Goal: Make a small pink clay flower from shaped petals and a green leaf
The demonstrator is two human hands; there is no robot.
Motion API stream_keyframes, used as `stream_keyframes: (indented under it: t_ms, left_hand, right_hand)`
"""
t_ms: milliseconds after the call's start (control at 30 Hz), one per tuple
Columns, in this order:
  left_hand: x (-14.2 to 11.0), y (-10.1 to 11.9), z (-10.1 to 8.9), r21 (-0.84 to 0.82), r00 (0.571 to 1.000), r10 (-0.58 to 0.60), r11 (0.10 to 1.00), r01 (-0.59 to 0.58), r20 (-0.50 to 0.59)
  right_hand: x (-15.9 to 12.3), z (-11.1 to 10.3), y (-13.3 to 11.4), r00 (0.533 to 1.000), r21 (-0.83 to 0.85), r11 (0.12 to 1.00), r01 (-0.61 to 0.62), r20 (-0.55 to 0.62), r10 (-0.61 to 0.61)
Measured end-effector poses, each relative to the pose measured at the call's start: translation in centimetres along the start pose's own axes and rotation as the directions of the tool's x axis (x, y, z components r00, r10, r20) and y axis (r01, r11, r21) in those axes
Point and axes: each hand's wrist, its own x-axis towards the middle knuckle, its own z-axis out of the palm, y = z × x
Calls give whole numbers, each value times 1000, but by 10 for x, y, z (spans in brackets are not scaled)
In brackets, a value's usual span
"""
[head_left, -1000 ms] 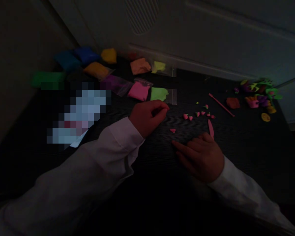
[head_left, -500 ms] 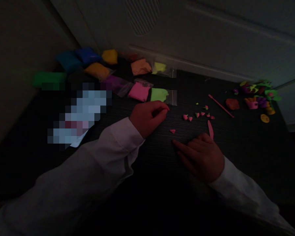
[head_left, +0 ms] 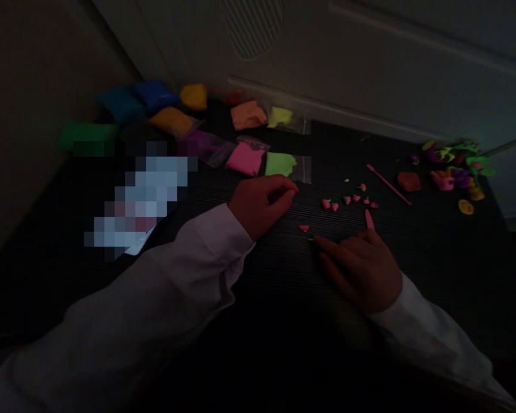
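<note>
My left hand (head_left: 262, 203) hovers over the table with thumb and fingertips pinched together. Whatever may be between them is too small and dark to make out. My right hand (head_left: 361, 269) rests lower on the table, index finger stretched out. Its tip touches a tiny green clay strip (head_left: 311, 240). Just above that strip lies a small pink clay piece (head_left: 304, 228). Farther right is a loose group of several little pink clay pieces with green tops, one being a pink piece (head_left: 325, 204). A pink modelling knife (head_left: 369, 219) lies partly behind my right hand.
Bagged clay lines the back, including a pink bag (head_left: 245, 159) and a light green bag (head_left: 280, 165). A lit, pixelated slab (head_left: 144, 198) lies left. At right are a pink stick (head_left: 389, 184), a reddish lump (head_left: 409, 181) and small clay figures (head_left: 442, 180).
My right hand has shifted slightly right and up, and the green strip now shows at its index fingertip. My left hand keeps its pinch. The view has shifted slightly.
</note>
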Motion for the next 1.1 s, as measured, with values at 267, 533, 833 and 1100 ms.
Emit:
stream_keyframes:
  t_ms: [267, 533, 833, 1100]
  left_hand:
    - [0, 0, 1, 4, 1000, 12, 1000, -12, -11]
    - [0, 0, 1, 13, 1000, 27, 1000, -27, -15]
    - [0, -2, 1, -4, 999, 35, 999, -35, -12]
    - [0, -1, 1, -4, 999, 34, 999, -34, -15]
  right_hand:
    - [5, 6, 2, 997, -49, 996, -71, -19, 70]
    - [14, 9, -3, 995, -92, 993, -81, -68, 75]
    - [11, 7, -4, 997, -43, 997, -70, -47, 68]
    - [8, 5, -6, 995, -62, 995, -76, -67, 72]
